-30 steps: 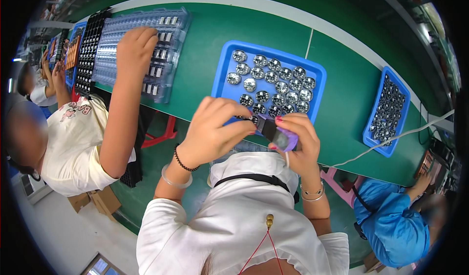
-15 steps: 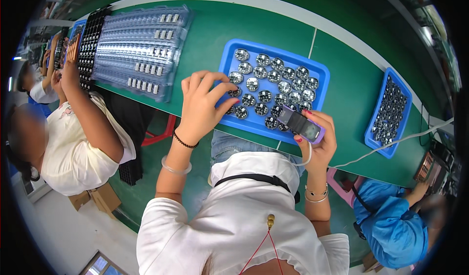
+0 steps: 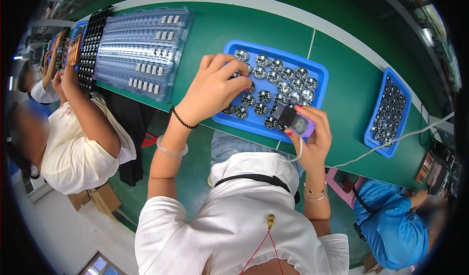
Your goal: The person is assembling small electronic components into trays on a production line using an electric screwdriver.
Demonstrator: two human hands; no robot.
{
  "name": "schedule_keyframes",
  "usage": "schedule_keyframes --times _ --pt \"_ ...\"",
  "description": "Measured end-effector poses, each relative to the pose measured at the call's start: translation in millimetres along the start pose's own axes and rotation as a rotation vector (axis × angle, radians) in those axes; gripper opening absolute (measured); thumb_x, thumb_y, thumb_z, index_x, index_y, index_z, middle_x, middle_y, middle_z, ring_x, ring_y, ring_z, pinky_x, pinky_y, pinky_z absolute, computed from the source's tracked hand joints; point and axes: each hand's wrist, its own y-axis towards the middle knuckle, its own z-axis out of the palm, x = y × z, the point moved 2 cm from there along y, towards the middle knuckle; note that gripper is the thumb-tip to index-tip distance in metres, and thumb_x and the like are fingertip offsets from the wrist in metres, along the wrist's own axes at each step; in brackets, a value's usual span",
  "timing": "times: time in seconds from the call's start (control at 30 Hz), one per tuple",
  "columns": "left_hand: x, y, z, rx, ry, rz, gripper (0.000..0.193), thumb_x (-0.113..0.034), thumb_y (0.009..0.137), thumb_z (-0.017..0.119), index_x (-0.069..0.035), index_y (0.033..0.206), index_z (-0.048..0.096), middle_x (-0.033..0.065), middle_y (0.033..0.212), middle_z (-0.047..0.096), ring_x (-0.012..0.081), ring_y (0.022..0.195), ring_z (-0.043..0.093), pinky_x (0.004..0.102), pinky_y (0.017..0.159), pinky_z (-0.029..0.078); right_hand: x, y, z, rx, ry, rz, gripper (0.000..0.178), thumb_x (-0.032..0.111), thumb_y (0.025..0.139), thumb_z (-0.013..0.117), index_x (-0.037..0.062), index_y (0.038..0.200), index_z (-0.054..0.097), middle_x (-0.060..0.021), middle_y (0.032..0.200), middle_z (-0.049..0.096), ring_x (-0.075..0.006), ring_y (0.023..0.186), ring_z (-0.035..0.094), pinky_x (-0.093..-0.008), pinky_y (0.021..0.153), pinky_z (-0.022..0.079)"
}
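A blue tray (image 3: 320, 87) on the green table holds several round silver-and-black parts (image 3: 297, 84), spaced out over its bottom. Over the tray's left side is my left hand (image 3: 215, 87), its fingers curled down among the parts. Thumb and forefinger come close together beside one round part; whether something is between them is hidden. My right hand (image 3: 315, 133) grips a purple-and-black handheld device (image 3: 294, 120) with a light cable. The device's dark end points left, over the parts at the tray's near right.
Clear plastic trays (image 3: 141, 52) with small silver pieces lie at the left, beside black trays (image 3: 93, 50). A second blue tray (image 3: 389, 114) full of dark parts is at the right, with a pale cable (image 3: 391, 143) across its near end. Co-workers sit on both sides.
My left hand has moved right and a little away from me, deeper over the tray, its fingers more curled. The purple device in my right hand has shifted slightly left and away from me.
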Motion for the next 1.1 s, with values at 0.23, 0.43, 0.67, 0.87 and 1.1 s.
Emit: schedule_keyframes --times 0.23,0.43,0.67,0.87,1.1 --pt "-39 6 -9 -0.093 -0.011 0.054 0.017 -0.014 0.068 0.070 -0.016 0.083 0.062 -0.0039 0.092 0.058 0.0181 0.093 0.053 0.0335 0.081 0.035 13 15 11 0.007 -0.264 -0.224 0.047 0.003 0.066 0.078 -0.0003 0.109 0.061 -0.0120 0.107 0.056 -0.0215 0.097 0.056 -0.0305 0.083 0.047" --pt "-45 2 -17 -0.108 -0.155 -0.011 0.023 -0.018 0.067 0.071 -0.017 0.088 0.062 -0.0031 0.100 0.057 0.0198 0.100 0.051 0.0357 0.083 0.036 13 12 6 -0.027 -0.168 -0.186 0.046 0.005 0.065 0.079 -0.0002 0.108 0.061 -0.0118 0.105 0.057 -0.0219 0.097 0.056 -0.0302 0.081 0.046" --pt "-39 2 -13 -0.095 -0.119 0.000 0.016 -0.018 0.069 0.072 -0.018 0.083 0.064 -0.0026 0.102 0.057 0.0216 0.101 0.051 0.0375 0.085 0.034 6 8 7 -0.023 -0.161 -0.185 0.045 0.016 0.073 0.078 -0.0023 0.109 0.059 -0.0127 0.108 0.056 -0.0214 0.098 0.056 -0.0297 0.085 0.045" --pt "-18 -1 7 -0.161 -0.082 -0.134 0.015 -0.014 0.067 0.074 -0.016 0.081 0.068 -0.0008 0.096 0.056 0.0235 0.099 0.050 0.0369 0.084 0.034 2 1 -1 -0.212 0.042 -0.007 0.045 0.020 0.078 0.074 -0.0032 0.112 0.056 -0.0126 0.112 0.054 -0.0195 0.102 0.054 -0.0297 0.088 0.044" --pt "-14 -4 13 -0.084 -0.049 -0.198 0.013 -0.013 0.068 0.073 -0.014 0.080 0.068 -0.0001 0.096 0.055 0.0228 0.099 0.049 0.0369 0.085 0.033 -3 -3 -4 -0.151 0.002 -0.013 0.044 0.018 0.077 0.075 -0.0031 0.112 0.057 -0.0114 0.110 0.053 -0.0190 0.101 0.054 -0.0288 0.088 0.044"
